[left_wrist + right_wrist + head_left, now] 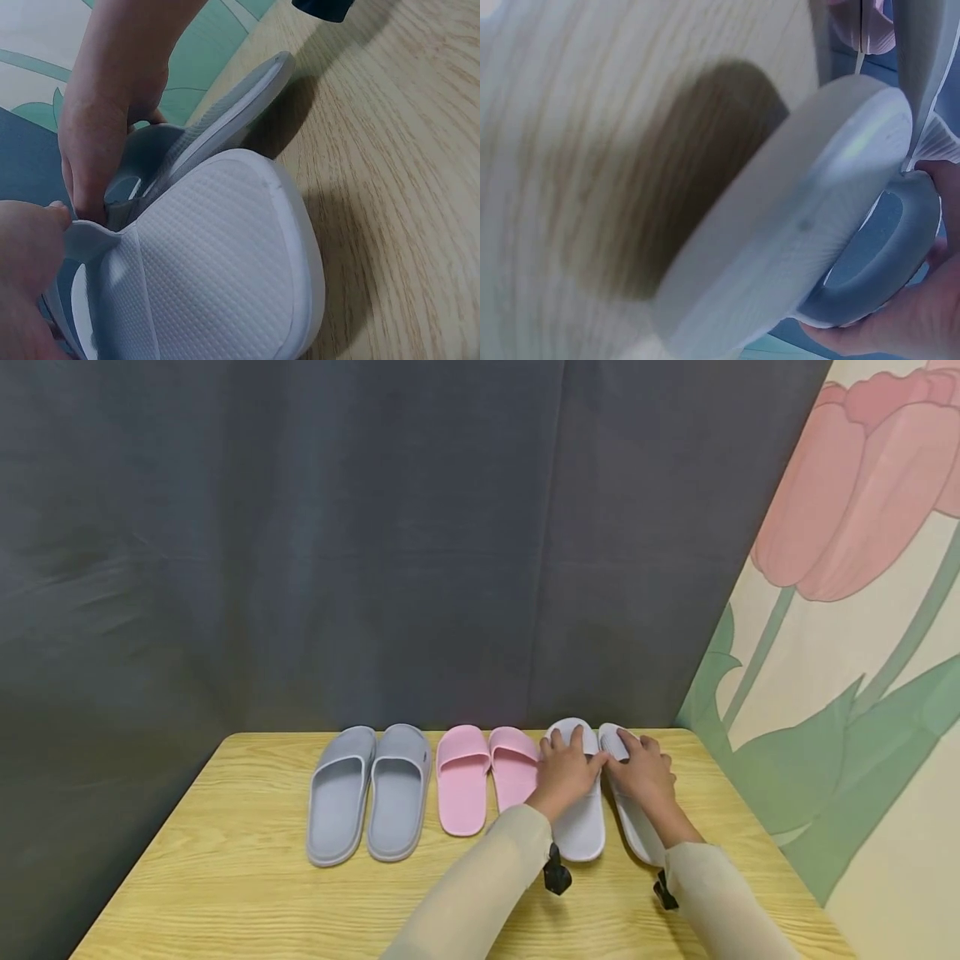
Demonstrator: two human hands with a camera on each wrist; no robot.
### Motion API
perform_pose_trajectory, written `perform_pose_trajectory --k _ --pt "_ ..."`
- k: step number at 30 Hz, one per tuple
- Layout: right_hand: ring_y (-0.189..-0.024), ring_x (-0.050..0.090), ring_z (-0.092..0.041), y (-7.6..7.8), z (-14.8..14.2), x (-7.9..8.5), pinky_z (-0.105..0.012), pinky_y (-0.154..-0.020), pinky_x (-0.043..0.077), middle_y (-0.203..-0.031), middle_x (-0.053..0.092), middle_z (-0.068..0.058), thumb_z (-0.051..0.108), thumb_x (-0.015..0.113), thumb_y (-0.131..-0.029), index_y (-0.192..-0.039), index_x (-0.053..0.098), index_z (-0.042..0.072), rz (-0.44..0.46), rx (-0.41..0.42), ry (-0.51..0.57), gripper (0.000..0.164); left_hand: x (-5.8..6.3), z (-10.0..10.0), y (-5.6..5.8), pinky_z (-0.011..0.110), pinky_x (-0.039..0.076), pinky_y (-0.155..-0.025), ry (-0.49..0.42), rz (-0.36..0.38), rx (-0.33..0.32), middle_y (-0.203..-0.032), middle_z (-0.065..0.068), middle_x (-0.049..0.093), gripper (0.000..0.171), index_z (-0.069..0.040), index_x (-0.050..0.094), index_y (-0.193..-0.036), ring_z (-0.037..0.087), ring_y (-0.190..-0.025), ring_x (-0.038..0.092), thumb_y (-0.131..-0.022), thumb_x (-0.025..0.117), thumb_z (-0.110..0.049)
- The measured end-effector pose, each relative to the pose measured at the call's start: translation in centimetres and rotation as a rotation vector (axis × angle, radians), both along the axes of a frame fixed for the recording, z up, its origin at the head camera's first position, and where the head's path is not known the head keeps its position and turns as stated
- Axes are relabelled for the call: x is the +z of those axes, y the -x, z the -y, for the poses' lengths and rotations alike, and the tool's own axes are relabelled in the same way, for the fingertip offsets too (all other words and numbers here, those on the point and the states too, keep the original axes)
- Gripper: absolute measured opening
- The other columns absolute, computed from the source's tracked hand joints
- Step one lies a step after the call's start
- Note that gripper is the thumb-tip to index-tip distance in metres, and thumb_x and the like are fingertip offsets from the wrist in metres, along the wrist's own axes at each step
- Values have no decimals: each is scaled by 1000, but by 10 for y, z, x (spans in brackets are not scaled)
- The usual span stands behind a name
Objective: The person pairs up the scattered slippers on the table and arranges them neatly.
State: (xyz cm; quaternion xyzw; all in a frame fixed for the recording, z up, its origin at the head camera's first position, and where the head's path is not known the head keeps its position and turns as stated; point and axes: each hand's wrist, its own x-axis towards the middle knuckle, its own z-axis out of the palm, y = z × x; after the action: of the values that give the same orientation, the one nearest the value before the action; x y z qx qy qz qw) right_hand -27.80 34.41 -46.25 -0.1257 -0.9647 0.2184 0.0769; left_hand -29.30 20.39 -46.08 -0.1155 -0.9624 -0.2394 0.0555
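Observation:
A pair of white slippers stands at the right end of a row. My left hand [564, 772] grips the strap of the left white slipper [581, 835], its fingers over the top. The right white slipper [636, 827] is held at its strap by my right hand [647, 774]. Its sole leans sideways, heel raised over a shadow, in the right wrist view. From the left wrist, the textured footbed of the left slipper [210, 262] shows close up, its heel also above the wood. My hands are side by side, thumbs close together.
Left of the white pair are pink slippers [462, 785], the right one partly behind my left hand. Grey slippers [336, 810] stand farther left. All are on a wooden table [225, 893], toes toward a dark curtain [375, 543]. A painted wall [847, 735] borders the right side.

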Motion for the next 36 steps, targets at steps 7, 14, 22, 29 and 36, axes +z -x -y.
perform_pose_trajectory --k 7,14,22,29,36 --pt "-116 31 -59 -1 -3 -3 -69 -81 31 -141 25 -30 47 53 -88 -143 35 15 12 2 19 66 -2 -6 0 43 44 -86 9 24 9 -137 13 38 67 -27 35 -143 30 -120 39 -88 41 -64" --pt "-117 29 -60 1 -10 -7 -70 -82 30 -143 22 -30 46 52 -89 -145 32 15 48 11 27 66 -5 -13 -1 47 45 -84 15 35 20 -137 13 38 67 -27 36 -143 31 -121 39 -87 43 -64" --pt "-118 28 -60 4 -12 -13 -72 -84 28 -144 20 -31 52 51 -88 -144 33 15 69 22 25 69 -12 -16 4 47 46 -82 42 42 44 -136 16 39 67 -24 36 -142 33 -120 40 -88 42 -63" --pt "-118 29 -59 8 -12 -18 -72 -86 27 -143 22 -30 50 52 -89 -144 33 16 93 18 33 68 -18 -19 8 46 47 -77 85 54 60 -133 15 42 67 -23 36 -143 33 -117 41 -89 40 -64" --pt "-117 31 -57 14 -13 -14 -70 -86 29 -143 24 -28 48 52 -89 -144 34 15 99 17 45 67 -15 -23 9 49 46 -81 79 90 74 -134 15 41 68 -23 36 -144 33 -119 40 -90 36 -64"
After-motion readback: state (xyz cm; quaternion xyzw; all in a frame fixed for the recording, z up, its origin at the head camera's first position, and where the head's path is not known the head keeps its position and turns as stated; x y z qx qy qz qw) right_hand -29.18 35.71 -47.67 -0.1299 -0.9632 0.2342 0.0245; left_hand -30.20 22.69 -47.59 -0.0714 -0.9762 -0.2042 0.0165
